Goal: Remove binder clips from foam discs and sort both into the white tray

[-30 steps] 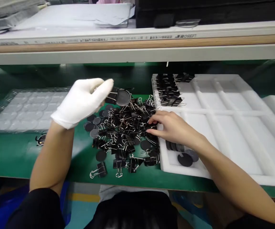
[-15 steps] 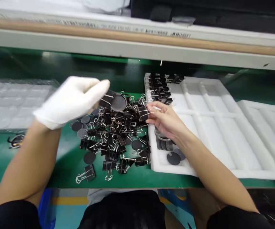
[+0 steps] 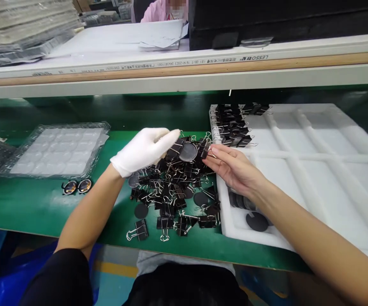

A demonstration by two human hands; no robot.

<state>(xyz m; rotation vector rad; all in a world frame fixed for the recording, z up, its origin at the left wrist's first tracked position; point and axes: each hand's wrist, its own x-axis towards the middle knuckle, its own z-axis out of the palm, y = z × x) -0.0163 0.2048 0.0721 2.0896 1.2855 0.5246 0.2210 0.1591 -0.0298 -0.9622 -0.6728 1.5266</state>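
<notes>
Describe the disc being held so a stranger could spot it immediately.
Start at the heap of black binder clips on the green bench. Just above its far edge, the white-gloved left hand holds a dark grey round disc with clips on it; the other discs lie flat.

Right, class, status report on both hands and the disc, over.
Left hand gloved, grip on clipped round disc. Right hand bare, pinching second binder clip beside it. Clip pile underneath.

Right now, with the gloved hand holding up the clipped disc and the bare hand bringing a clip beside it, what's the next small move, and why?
Probably ease the binder clip in the right hand onto the free edge of the dark disc. The gloved left hand holds that disc above the clip pile with one clip already on its left edge, and the right hand's clip sits right beside its right rim.
</notes>
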